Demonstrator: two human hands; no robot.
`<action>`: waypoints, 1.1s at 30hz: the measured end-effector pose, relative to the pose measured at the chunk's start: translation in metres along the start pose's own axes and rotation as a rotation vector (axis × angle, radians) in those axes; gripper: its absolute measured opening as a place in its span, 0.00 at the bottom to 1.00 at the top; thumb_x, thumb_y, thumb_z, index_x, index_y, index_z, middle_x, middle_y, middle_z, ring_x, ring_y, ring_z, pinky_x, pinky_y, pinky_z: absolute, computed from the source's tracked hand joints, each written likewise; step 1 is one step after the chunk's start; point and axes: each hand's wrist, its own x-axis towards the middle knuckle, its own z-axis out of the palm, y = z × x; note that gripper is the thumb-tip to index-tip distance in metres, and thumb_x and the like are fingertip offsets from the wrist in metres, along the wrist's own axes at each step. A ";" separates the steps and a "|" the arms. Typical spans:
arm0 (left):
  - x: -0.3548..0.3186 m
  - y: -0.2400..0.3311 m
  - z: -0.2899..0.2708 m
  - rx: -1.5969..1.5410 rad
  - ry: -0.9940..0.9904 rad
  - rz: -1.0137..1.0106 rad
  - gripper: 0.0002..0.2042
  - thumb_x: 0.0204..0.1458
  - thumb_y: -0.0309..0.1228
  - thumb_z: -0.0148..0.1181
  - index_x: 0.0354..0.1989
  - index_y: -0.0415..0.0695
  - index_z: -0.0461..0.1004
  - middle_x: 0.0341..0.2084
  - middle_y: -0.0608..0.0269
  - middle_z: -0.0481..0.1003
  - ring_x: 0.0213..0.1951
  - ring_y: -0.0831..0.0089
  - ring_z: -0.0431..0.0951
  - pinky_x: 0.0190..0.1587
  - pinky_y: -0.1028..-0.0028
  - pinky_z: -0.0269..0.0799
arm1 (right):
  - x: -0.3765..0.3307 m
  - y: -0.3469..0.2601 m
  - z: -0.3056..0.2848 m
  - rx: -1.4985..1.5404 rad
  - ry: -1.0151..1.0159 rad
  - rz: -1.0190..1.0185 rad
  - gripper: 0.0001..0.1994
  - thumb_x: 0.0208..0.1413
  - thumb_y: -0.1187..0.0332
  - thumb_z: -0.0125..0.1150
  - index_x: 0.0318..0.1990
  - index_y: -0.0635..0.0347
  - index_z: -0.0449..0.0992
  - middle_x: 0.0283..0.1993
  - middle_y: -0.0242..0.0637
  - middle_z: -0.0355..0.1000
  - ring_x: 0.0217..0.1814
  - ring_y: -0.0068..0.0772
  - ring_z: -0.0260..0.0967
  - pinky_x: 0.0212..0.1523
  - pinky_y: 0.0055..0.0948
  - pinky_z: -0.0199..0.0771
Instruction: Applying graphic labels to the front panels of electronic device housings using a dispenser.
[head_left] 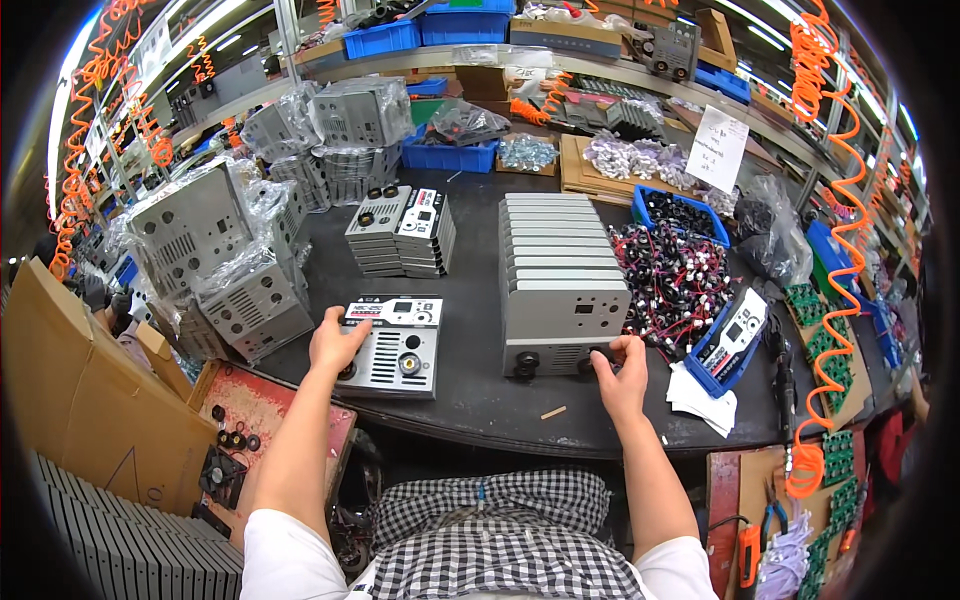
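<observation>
A grey metal front panel [395,350] with vent slots, round holes and a printed label strip lies flat on the dark bench. My left hand [336,343] grips its left edge, the thumb resting on top. To the right stands a row of grey panels [560,255] packed upright one behind another. The nearest panel carries black round sockets [525,364] low on its face. My right hand [622,380] is closed at that panel's lower right corner, thumb and forefinger on a black round socket [598,362]. Behind my left hand sits a stack of labelled panels [400,232].
Plastic-wrapped grey panels [200,260] are piled at the left. Right of the row lie a heap of wired connectors [665,280], a blue tray [728,345] holding label plates, and white papers [702,400]. Orange coiled hoses [845,250] hang at the right. A cardboard box [90,400] stands lower left.
</observation>
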 end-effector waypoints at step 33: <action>-0.126 0.135 0.118 -0.907 -0.208 0.345 0.10 0.56 0.34 0.56 0.33 0.40 0.65 0.21 0.72 0.63 0.24 0.83 0.59 0.27 0.79 0.58 | 0.052 0.045 -0.105 -0.505 0.158 -0.251 0.20 0.38 0.63 0.68 0.40 0.60 0.71 0.40 0.43 0.67 0.44 0.48 0.65 0.46 0.43 0.66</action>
